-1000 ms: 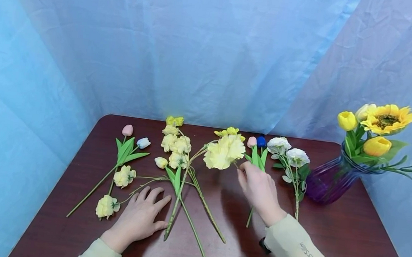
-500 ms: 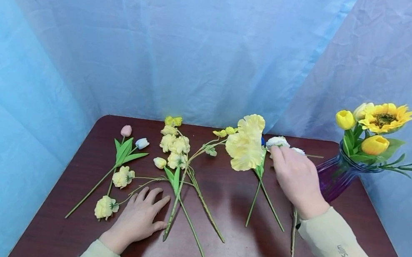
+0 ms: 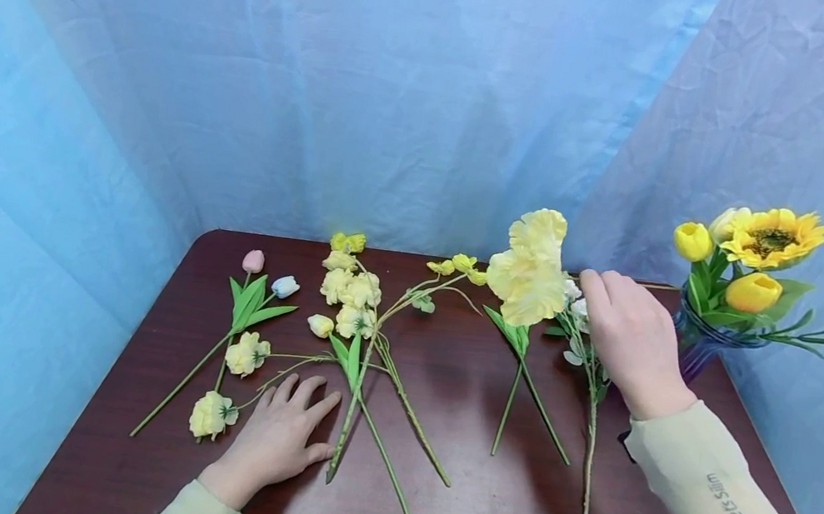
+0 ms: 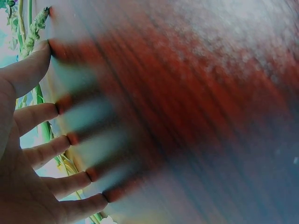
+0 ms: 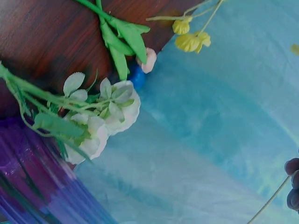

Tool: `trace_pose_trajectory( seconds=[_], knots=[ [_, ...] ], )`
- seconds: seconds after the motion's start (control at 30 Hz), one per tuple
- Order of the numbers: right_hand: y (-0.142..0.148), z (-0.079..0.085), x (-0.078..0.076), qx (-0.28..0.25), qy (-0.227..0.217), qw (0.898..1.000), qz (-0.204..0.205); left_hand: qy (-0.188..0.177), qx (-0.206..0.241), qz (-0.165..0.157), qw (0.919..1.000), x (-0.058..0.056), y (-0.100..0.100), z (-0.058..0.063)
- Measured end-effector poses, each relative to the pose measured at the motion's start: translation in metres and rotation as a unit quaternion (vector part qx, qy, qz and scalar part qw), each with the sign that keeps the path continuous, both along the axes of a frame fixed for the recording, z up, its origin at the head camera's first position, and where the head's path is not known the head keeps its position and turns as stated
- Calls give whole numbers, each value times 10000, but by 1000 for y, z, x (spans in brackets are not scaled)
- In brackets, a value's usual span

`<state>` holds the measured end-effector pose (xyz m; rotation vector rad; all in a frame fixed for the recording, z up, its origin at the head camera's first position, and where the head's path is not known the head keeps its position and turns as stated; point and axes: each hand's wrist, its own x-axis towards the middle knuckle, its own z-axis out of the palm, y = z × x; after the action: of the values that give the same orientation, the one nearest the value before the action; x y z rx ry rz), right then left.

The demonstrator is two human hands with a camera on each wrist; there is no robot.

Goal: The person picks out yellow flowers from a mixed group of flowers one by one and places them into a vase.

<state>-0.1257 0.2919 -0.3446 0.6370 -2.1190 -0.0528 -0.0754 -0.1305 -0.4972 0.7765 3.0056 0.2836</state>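
My right hand point(image 3: 632, 343) pinches the thin stem point(image 5: 269, 202) of a large pale yellow ruffled flower point(image 3: 529, 271), raised above the back right of the table. The bloom leans left of the hand, which is just left of the blue-purple glass vase point(image 3: 697, 341). In the right wrist view only the fingertips point(image 5: 293, 183) show, at the right edge. With its fingers spread, my left hand point(image 3: 282, 436) rests on the table, thumb close to the end of a yellow-flowered branch point(image 3: 350, 418). The left wrist view shows its fingertips point(image 4: 65, 140) at the tabletop.
The vase holds a sunflower point(image 3: 774, 241) and several yellow tulips point(image 3: 752, 291). White flowers point(image 5: 124, 112) lie beside it, near crossed tulip stems point(image 3: 534, 400). Pink and blue tulips point(image 3: 250, 307) and pale yellow blooms point(image 3: 248, 354) lie left on the brown table point(image 3: 445, 512). Blue cloth point(image 3: 428, 108) hangs behind.
My right hand has lifted the pale yellow flower off the table and carried it right, over the white flowers towards the vase. My left hand has stayed in place.
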Motion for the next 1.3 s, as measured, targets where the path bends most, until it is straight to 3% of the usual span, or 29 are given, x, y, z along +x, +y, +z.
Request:
trace_pose_trajectory(
  seconds=[0.33,0.7,0.97,1.1,1.3],
  knots=[
    [28,9,-3,-1028,83,9912,-826,25,12,-36,10000,0,0,-1],
    [54,21,-2,-2229,-199,9592,-1727,-47,-14,-28,10000,-1,1,-1],
    [62,31,3,-2762,485,9464,-1601,-56,39,-56,10000,0,1,0],
    [65,29,2,-2764,313,9436,-1795,-64,32,-44,10000,0,1,0],
    [74,27,4,-2951,147,9300,-2187,-18,24,-88,10000,-1,1,-1]
  ],
)
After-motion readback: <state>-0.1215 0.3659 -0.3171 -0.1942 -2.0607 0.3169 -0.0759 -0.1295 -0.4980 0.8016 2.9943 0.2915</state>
